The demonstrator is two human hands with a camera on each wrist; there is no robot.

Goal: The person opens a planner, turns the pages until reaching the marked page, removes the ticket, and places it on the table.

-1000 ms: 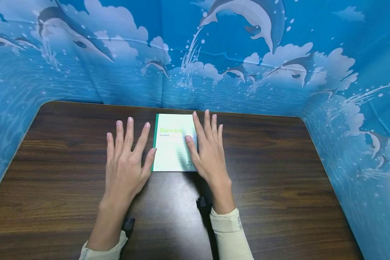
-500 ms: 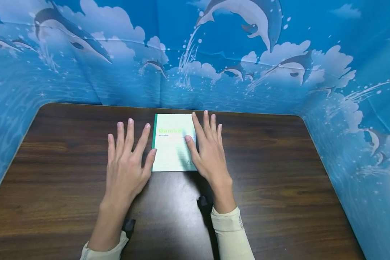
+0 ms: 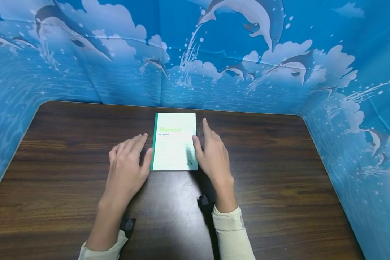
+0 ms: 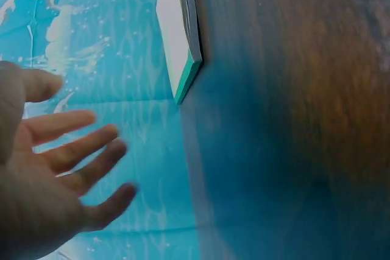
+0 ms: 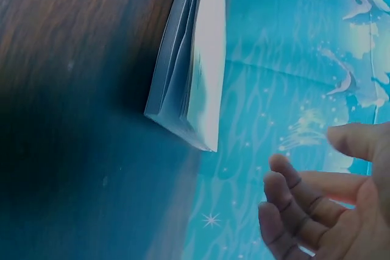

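A pale notebook [image 3: 173, 151] with a green spine and the word Gambit on its cover lies closed on the table. My left hand [image 3: 126, 164] hovers just left of its spine, fingers loosely bent and thumb toward the cover. To the right of the notebook my right hand [image 3: 214, 155] hangs with the index finger fairly straight and the others bent. In the left wrist view a gap shows between my hand [image 4: 67, 168] and the notebook [image 4: 173, 28]. The right wrist view shows bent fingers [image 5: 304, 211] apart from the notebook's page edges [image 5: 180, 71]. Both hands hold nothing.
The dark wood-grain table [image 3: 279, 180] has rounded far corners. A blue cloth [image 3: 117, 83] printed with dolphins hangs behind and beside it. Black straps [image 3: 204, 202] sit near both wrists, below pale sleeves [image 3: 230, 231].
The fingers of both hands have bent from spread and straight. My right hand has shifted slightly right, off the notebook's cover in view. The notebook has stayed in place.
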